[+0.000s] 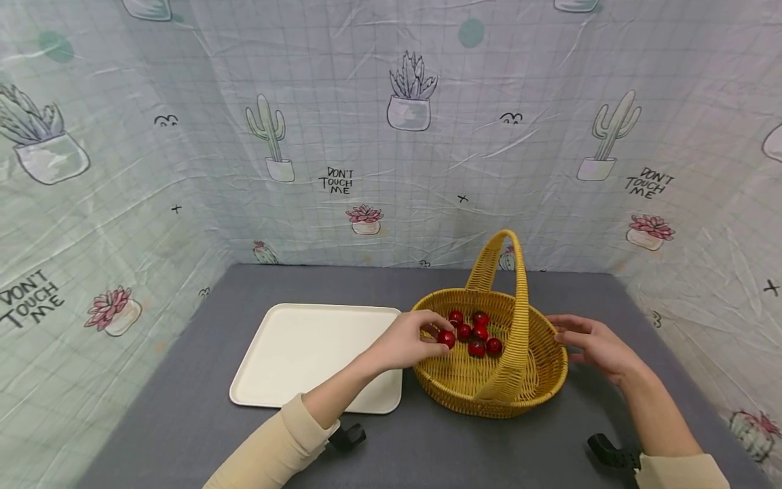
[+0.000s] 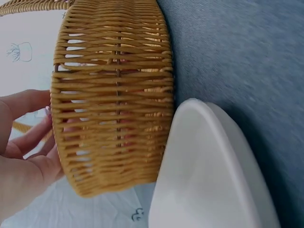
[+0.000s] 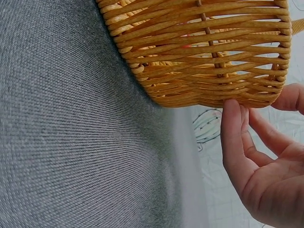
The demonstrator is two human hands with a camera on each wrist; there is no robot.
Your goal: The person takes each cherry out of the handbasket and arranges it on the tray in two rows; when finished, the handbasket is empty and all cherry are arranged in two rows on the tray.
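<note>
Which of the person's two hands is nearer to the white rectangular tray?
Left. The left hand is at the right edge of the tray, over the left rim of the yellow woven basket; the right hand is farther away, at the basket's right rim.

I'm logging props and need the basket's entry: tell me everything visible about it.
The basket is oval, golden-yellow, openly woven in what looks like wicker or cane, with a tall arched handle spanning back to front. It stands upright on the grey surface, right of the white tray. Several red fruits lie inside. The right hand grips its right rim; the left hand reaches over its left side, pinching another fruit.
</note>
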